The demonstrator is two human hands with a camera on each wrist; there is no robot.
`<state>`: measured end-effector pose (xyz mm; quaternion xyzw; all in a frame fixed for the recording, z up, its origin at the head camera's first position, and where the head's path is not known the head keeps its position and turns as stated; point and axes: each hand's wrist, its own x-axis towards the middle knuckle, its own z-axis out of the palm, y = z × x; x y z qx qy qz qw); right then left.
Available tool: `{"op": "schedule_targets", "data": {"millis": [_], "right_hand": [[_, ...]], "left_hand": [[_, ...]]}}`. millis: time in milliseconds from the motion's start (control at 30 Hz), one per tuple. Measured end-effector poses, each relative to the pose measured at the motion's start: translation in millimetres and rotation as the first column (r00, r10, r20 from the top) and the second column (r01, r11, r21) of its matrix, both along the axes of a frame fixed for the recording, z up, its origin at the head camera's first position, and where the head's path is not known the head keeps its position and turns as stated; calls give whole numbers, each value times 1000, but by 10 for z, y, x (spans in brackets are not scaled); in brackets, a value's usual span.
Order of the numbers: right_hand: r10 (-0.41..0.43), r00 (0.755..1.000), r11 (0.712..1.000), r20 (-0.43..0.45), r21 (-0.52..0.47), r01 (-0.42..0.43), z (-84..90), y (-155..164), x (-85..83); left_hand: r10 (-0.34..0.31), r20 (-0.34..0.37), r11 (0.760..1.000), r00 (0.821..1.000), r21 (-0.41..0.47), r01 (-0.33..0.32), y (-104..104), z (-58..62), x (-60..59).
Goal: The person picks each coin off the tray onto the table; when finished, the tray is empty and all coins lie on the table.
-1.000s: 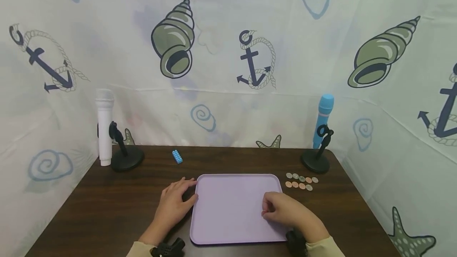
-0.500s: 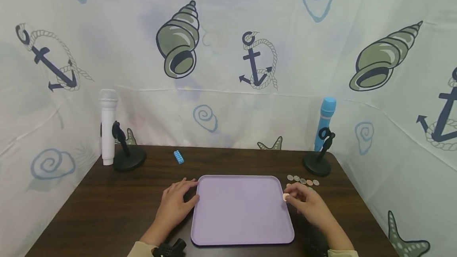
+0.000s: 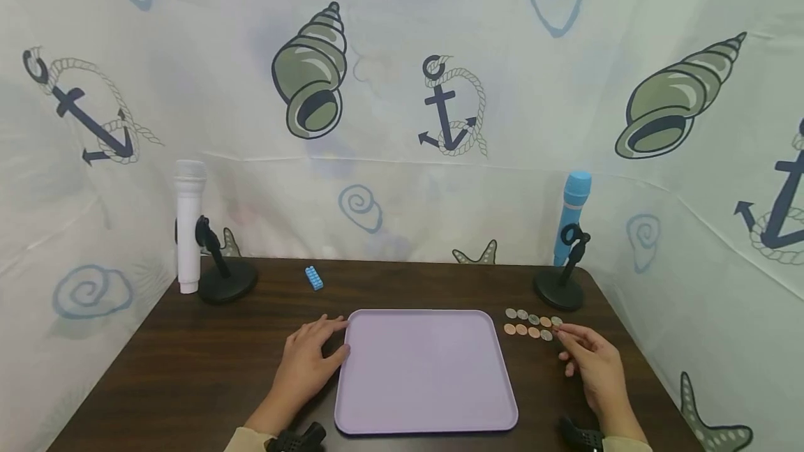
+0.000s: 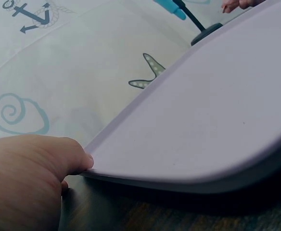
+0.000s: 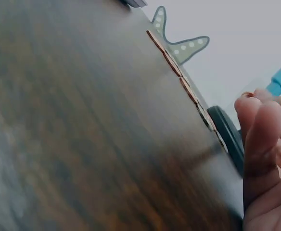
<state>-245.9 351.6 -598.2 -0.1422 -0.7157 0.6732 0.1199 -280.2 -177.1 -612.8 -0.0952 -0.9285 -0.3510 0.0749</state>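
My right hand (image 3: 593, 365) is at the right end of two short rows of coins (image 3: 534, 333), some copper and some silver. Thumb and forefinger pinch a coin (image 5: 247, 95), of which a thin copper edge shows in the right wrist view. A pale purple tray (image 3: 427, 372) lies flat in the middle of the table. Along its left edge rests my left hand (image 3: 308, 361), thumb and fingertips touching the rim. The left wrist view has that thumb (image 4: 80, 156) right at the tray's edge, fingers mostly hidden behind it.
A blue toy brick (image 3: 314, 277) lies behind the tray. At the back left a white microphone (image 3: 188, 229) stands in a black stand (image 3: 227, 281); a blue microphone (image 3: 573, 208) in another stand (image 3: 557, 288) is at the back right. A patterned cloth hangs behind the table (image 3: 157, 368).
My right hand was curled over the tray, then was at its right rim with a coin, and has moved right to the end of the coin rows. The left hand has stayed at the tray.
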Motion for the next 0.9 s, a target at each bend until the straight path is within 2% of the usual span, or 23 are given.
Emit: {"op": "schedule_targets", "data": {"millis": [67, 133, 233, 300, 400, 567, 700, 833, 900], "right_hand": [[-19, 1000, 999, -2, 28, 19, -11, -15, -4], [-69, 997, 991, 23, 120, 66, -10, -33, -10], [-156, 986, 957, 67, 258, 134, -3, -47, -24], [-184, 978, 939, 94, 311, 147, -2, -43, -40], [-180, 976, 932, 120, 339, 130, -13, -32, -80], [-143, 978, 915, 149, 396, 74, -5, -44, -137], [-129, 976, 898, 175, 438, 40, -5, -40, -116], [-124, 975, 859, 182, 512, 13, 1, -14, -88], [-119, 978, 815, 174, 579, -3, 0, 0, -78]], "left_hand": [[-1, -5, 1000, 1000, -6, 1, -17, -1, -30], [-7, -5, 1000, 1000, -15, 7, -33, -9, -62], [-16, -2, 1000, 1000, -21, 16, -51, -26, -113], [-22, -3, 1000, 1000, -16, 22, -57, -35, -148], [-33, -17, 999, 999, -8, 33, -64, -45, -203], [-25, -38, 1000, 999, -7, 25, -101, -21, -200], [-31, -44, 999, 999, -8, 31, -104, -18, -193], [-38, -45, 999, 998, -7, 38, -76, -27, -196], [-38, -44, 999, 998, -8, 37, -60, -32, -198]]}}
